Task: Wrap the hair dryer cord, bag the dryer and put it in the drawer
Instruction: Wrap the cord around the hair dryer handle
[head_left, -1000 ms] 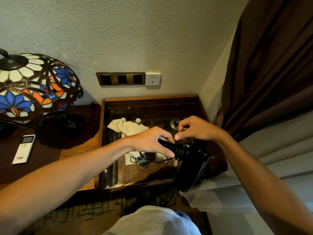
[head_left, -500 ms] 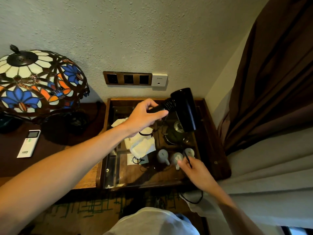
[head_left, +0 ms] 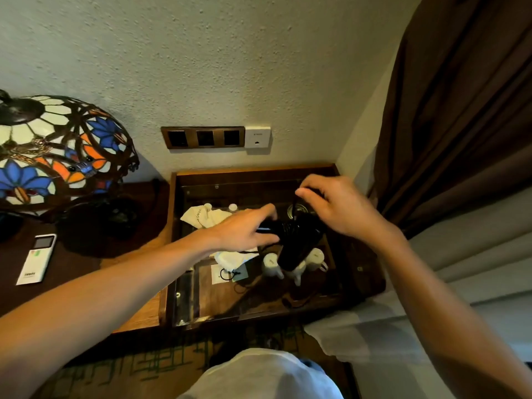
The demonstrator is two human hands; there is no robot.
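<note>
left hand (head_left: 244,228) grip clamps hair dryer (head_left: 299,240) handle; right hand (head_left: 339,205) pinches cord (head_left: 294,203) just above.

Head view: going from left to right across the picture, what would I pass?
Stained-glass lamp → remote control → white cloth bag → hair dryer → brown curtain.

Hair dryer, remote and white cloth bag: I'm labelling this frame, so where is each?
hair dryer (head_left: 299,243): head view, on its black barrel.
remote (head_left: 37,259): head view, middle of its white body.
white cloth bag (head_left: 201,216): head view, on its upper fold.
</note>
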